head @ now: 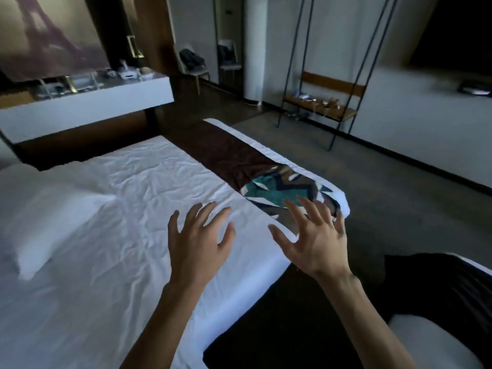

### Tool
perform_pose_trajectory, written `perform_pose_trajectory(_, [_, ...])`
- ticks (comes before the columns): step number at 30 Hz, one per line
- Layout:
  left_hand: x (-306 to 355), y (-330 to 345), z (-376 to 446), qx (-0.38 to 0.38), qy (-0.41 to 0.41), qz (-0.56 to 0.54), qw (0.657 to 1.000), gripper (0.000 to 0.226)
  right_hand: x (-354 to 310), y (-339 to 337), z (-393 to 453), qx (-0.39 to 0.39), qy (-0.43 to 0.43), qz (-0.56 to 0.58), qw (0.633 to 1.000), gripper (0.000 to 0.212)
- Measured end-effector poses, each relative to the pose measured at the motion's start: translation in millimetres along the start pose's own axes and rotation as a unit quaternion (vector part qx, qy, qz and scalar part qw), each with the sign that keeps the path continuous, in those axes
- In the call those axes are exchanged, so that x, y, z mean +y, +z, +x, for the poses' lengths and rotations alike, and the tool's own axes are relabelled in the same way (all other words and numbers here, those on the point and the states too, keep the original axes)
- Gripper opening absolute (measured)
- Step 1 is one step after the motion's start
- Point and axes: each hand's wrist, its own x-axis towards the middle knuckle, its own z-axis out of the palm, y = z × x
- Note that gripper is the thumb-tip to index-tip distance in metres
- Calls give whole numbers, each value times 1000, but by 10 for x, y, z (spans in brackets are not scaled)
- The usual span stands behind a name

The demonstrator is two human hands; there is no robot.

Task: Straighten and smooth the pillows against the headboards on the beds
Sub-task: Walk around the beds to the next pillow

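Observation:
A white pillow (50, 222) lies at the left on the bed (138, 187), which has a wrinkled white sheet. A dark brown runner (226, 153) with a teal patterned end crosses the bed's foot. My left hand (198, 246) hovers over the sheet near the bed's right edge, fingers spread and holding nothing. My right hand (316, 241) is beside it, above the bed's edge and the runner's patterned end, also spread and empty. Both hands are well to the right of the pillow. No headboard is in view.
A second bed's corner (436, 302) with a dark cover sits at the lower right, across a narrow dark gap. Beyond the bed are a white counter (87, 102), a metal-framed luggage rack (319, 105), two chairs (194, 65) and carpeted floor.

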Motion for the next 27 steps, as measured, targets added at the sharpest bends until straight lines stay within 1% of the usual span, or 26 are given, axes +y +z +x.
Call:
perform_pose_trajectory(3, [470, 270, 172, 0, 48, -20, 999, 33, 548, -94, -43, -4, 55, -19, 998, 71])
perform_pose_trajectory(6, [854, 582, 431, -21, 89, -39, 995, 34, 998, -148, 40, -1, 101, -28, 994, 70])
perform_pose_trajectory(10, [1394, 1123, 850, -47, 119, -72, 989, 36, 1590, -53, 254, -2, 153, -45, 987, 70])
perform_pose_trajectory(13, [1808, 1624, 1256, -71, 142, -102, 982, 37, 2067, 73, 592, 6, 184, -57, 981, 71])
perform_pose_trajectory(17, [2324, 2215, 1890, -116, 182, -138, 967, 36, 2667, 217, 1177, -2, 223, -67, 972, 70])
perform_pose_trajectory(21, [2801, 2787, 2591, -128, 216, -154, 956, 36, 3251, 345, 1790, 13, 251, -79, 965, 70])
perform_pose_trajectory(23, [3052, 3035, 2937, -148, 227, -162, 949, 37, 3549, 388, 2075, 11, 262, -84, 961, 70])
perform_pose_trajectory(27, [3526, 3550, 3485, -157, 241, -173, 942, 40, 4181, 496, 2600, 2, 281, -91, 955, 70])
